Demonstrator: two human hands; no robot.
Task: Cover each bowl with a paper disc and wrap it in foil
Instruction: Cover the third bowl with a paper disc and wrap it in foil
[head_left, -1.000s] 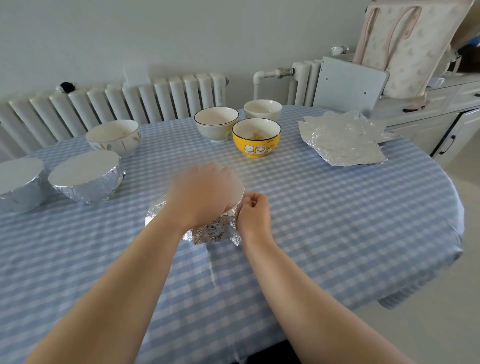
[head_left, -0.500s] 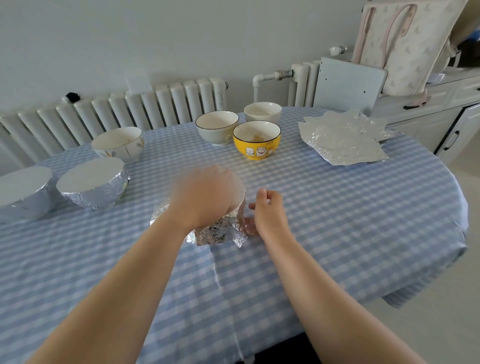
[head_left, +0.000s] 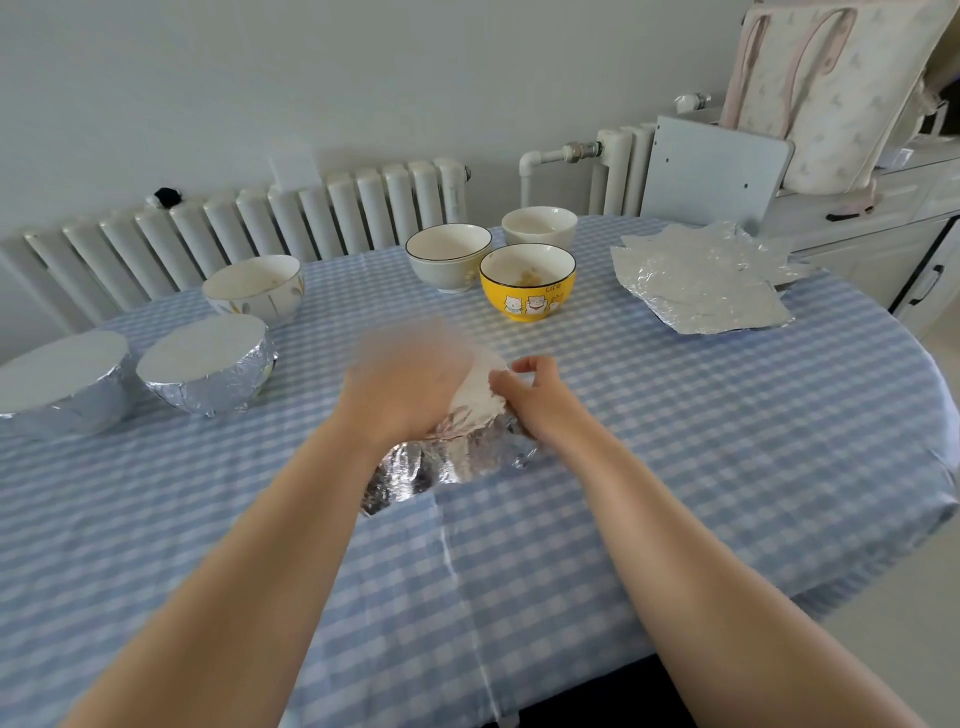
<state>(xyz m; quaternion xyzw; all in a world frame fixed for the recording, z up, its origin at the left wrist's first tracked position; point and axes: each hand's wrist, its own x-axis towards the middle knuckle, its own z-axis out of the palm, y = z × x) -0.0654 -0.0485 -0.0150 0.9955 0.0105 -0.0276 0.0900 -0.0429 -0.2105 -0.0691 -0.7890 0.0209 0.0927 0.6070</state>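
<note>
Blurred left hand (head_left: 410, 384), grip unclear, hides the bowl's foil (head_left: 457, 457); right hand (head_left: 535, 395) pinches its paper disc (head_left: 480, 387) beside four uncovered bowls (head_left: 527, 280)

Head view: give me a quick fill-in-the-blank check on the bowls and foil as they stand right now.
1. The number of bowls already wrapped in foil at the table's left edge is ____.
2. The open bowl with cartoon cats is coloured ____.
3. The spare foil sheets lie on the ____ side of the table.
4. The hands, left hand and right hand, work on a bowl whose top is covered by a white paper ____.

Missing words: two; yellow; right; disc
</note>
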